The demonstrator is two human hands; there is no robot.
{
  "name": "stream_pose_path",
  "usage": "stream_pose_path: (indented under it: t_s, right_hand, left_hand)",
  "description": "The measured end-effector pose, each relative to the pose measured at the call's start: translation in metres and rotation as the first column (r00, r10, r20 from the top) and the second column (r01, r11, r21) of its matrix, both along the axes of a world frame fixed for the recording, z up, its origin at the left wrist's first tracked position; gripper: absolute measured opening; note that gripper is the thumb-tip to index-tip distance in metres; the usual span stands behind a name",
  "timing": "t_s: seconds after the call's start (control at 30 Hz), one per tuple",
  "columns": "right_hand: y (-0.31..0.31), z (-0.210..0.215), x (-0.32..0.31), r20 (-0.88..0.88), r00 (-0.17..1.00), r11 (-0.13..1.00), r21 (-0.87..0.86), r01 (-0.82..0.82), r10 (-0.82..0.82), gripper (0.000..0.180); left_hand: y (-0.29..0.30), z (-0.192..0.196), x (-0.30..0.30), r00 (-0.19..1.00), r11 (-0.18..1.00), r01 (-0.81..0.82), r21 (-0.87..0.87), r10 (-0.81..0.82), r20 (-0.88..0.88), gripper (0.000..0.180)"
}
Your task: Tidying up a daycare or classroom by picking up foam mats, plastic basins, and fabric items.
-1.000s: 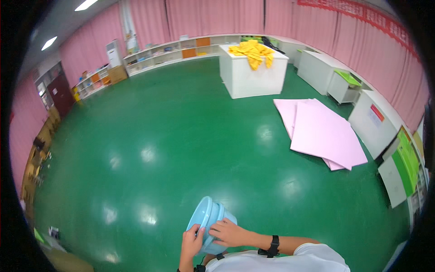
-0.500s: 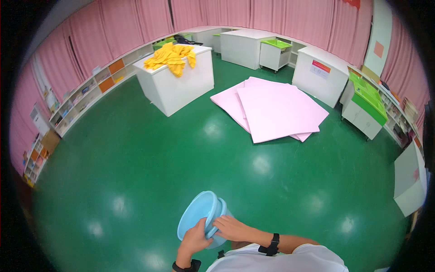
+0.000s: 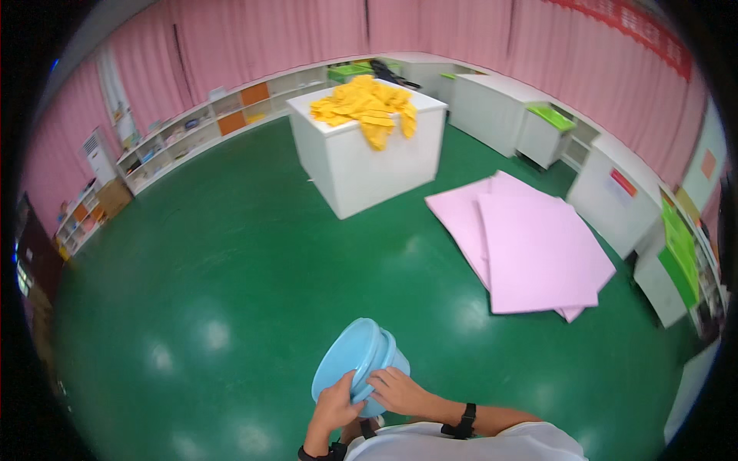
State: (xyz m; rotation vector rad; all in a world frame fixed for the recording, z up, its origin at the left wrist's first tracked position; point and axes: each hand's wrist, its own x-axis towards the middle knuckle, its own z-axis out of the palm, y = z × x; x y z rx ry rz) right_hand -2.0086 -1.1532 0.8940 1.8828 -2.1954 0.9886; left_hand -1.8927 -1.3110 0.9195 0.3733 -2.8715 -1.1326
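Observation:
A light blue plastic bucket (image 3: 355,359) is held tilted in front of my chest, its round bottom facing up and to the left. My left hand (image 3: 336,405) grips its lower rim from below. My right hand (image 3: 398,389) lies against its right side, with a black band on that wrist. The bucket's inside is hidden.
A white block table (image 3: 367,161) with a heap of yellow cloth (image 3: 367,106) stands ahead on the green floor (image 3: 192,269). Pink foam sheets (image 3: 530,246) lie on the floor to the right. White cabinets (image 3: 623,200) and low shelves (image 3: 192,131) line the pink-curtained walls.
The view has swung: the white table with yellow cloth now sits ahead and nearer, the pink sheets to the right. Both hands still hold the bucket.

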Motion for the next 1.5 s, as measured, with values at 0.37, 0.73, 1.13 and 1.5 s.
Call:
stream_pose_path:
  t_s: [0.37,0.73,1.13,1.5]
  right_hand:
    - [-0.293,0.040,-0.180,0.108,0.993,0.998,0.041,0.037,-0.041,0.032]
    - [-0.556,-0.002,-0.392,0.259,0.965,0.997,0.082,0.010,-0.031,0.034]
    - [-0.887,0.015,-0.596,0.447,0.884,0.923,0.266,-0.279,0.139,0.041]
    - [-1.217,0.016,-0.772,0.054,0.968,0.896,0.370,-0.246,0.243,0.054]
  left_hand:
    - [-0.299,0.027,-0.185,0.992,0.994,0.107,0.031,-0.109,0.066,0.065]
    - [-0.563,-0.013,-0.393,0.996,0.989,0.074,0.125,-0.079,0.035,0.068]
    - [-0.851,0.000,-0.545,0.970,0.940,-0.236,0.245,0.214,0.115,0.056]
    - [-1.184,-0.024,-0.685,0.981,0.967,-0.134,0.215,0.160,-0.106,0.050]
